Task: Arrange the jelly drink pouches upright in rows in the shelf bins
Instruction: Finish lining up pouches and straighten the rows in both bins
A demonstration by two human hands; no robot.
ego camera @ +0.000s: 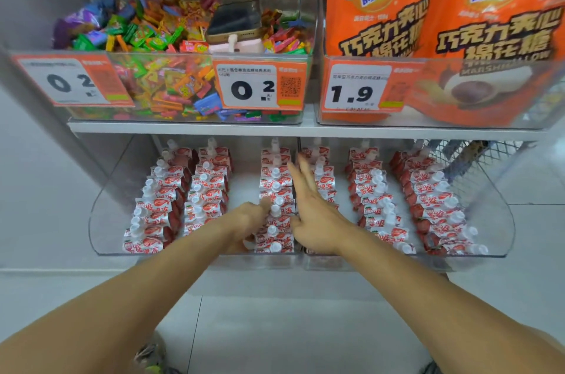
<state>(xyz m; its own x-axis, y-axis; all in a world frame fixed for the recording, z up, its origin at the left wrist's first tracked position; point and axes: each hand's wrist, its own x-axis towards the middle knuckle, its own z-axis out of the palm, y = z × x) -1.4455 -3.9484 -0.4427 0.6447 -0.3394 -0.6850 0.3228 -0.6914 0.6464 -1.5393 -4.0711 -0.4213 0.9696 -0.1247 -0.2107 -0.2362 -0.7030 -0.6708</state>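
Note:
Red-and-white jelly drink pouches with white caps stand upright in several rows inside two clear shelf bins, the left bin (101, 220) and the right bin (501, 230). Both hands flank the row of pouches (276, 199) at the right side of the left bin. My left hand (249, 222) presses against that row's left side with fingers curled; whether it grips a pouch I cannot tell. My right hand (308, 208) lies flat with fingers spread along the row's right side, over the divider between the bins. A bare gap lies between that row and the row (208, 187) to its left.
On the shelf above stand a clear bin of mixed wrapped candies (159, 37) with a phone (235, 23) lying on top, and orange Ovaltine marshmallow bags (428, 21). Orange price tags front those bins. A wire basket (477, 156) sits at the right. Pale floor tiles lie below.

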